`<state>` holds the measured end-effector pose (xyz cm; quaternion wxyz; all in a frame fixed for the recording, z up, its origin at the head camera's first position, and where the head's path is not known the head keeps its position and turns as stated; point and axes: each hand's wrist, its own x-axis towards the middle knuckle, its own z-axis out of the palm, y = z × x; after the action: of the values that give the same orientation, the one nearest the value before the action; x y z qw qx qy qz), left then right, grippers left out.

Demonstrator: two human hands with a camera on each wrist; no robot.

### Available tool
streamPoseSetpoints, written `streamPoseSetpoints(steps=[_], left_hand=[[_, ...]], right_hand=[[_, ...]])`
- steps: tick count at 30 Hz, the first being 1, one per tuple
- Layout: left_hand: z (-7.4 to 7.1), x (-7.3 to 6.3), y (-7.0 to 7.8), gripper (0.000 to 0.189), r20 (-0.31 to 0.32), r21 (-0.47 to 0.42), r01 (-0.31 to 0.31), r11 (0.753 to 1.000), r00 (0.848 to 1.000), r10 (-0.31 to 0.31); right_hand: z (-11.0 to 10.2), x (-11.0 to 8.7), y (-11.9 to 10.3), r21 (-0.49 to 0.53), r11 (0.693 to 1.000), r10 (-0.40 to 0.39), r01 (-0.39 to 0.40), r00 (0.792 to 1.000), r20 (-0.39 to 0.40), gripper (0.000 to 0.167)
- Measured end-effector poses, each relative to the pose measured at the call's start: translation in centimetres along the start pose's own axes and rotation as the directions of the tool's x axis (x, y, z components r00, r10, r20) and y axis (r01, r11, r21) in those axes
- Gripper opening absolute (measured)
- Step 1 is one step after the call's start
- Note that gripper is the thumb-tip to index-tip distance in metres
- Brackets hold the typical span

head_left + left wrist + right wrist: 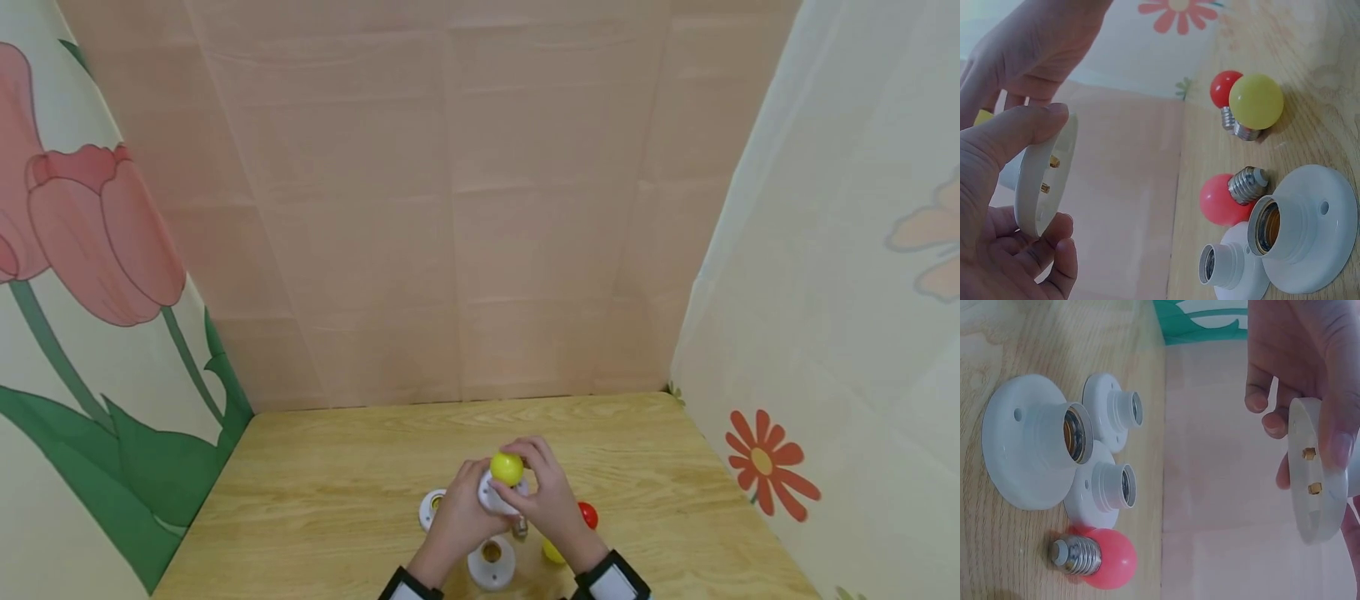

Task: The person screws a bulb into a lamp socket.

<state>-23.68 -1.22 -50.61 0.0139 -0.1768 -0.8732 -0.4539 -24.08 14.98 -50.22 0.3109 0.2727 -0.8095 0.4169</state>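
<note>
My left hand [467, 507] grips a round white lamp holder [491, 502] by its rim, raised above the table. A yellow bulb [507, 468] stands at the holder's socket side, and my right hand [553, 496] pinches its globe between fingers and thumb. From behind, the left wrist view shows the holder's hollow underside [1047, 187] with two brass terminals. The thumb of my left hand [997, 156] presses on its edge. Fingers and the holder hide the bulb's base, so how deep it sits cannot be seen.
On the wooden table [337, 492] below stand several more white lamp holders [1022, 444], sockets facing up. A pinkish-red bulb [1113, 559] lies beside them. Another red bulb [1225, 86] and a yellow bulb [1259, 101] lie together, to the right in the head view.
</note>
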Motion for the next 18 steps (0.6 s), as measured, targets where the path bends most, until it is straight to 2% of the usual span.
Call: streamPoseSetpoints(steps=[4,11,18], left_hand=[[0.0,0.0,0.1,0.081,-0.002,-0.001,0.000,1.000,1.000,0.000],[0.0,0.1,0.0,0.081,-0.012,-0.004,0.009,1.000,1.000,-0.009],[-0.1,0.1,0.1,0.081,-0.012,-0.009,0.010,1.000,1.000,-0.010]], right_hand=[[-0.2,0.0,0.1,0.028,1.000,-0.011,0.010,0.999,0.034,0.050],[-0.7,0.1,0.8,0.186,0.980,-0.096,0.067,0.984,0.148,0.052],[-0.9,0.0,1.2,0.232,0.969,-0.126,0.086,0.978,0.167,0.048]])
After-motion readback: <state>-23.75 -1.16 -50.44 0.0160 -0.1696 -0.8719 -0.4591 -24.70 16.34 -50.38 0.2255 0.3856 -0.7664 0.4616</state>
